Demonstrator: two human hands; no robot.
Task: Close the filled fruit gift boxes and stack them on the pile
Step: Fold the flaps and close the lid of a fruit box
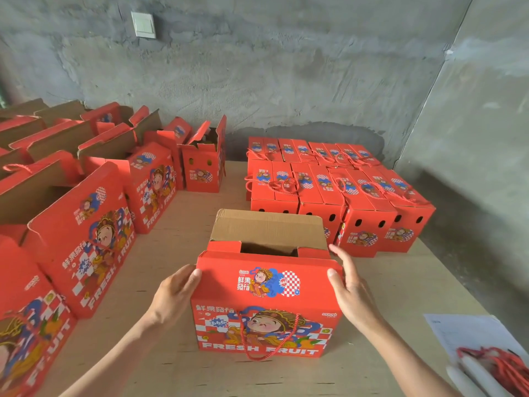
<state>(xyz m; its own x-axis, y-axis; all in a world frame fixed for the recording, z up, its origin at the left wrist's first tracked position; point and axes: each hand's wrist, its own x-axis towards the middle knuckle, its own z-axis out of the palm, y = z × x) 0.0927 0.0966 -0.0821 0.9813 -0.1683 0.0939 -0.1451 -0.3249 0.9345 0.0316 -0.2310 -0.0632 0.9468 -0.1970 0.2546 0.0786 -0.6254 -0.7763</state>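
Cardboard looks stiff, and the box (pixel 267 305), just in front of the pile (pixel 337 190), is fruit-heavy, I'd guess. My left hand (pixel 174 293) and right hand (pixel 350 287) lie flat and wide against its ends, thumbs on the near flap; the far flap (pixel 269 229) stands up. I'd lift from underneath.

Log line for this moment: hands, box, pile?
phase: closing | gift box: near flap down, far flap up | left hand: on left top corner | right hand: on right top corner | pile: behind, closed
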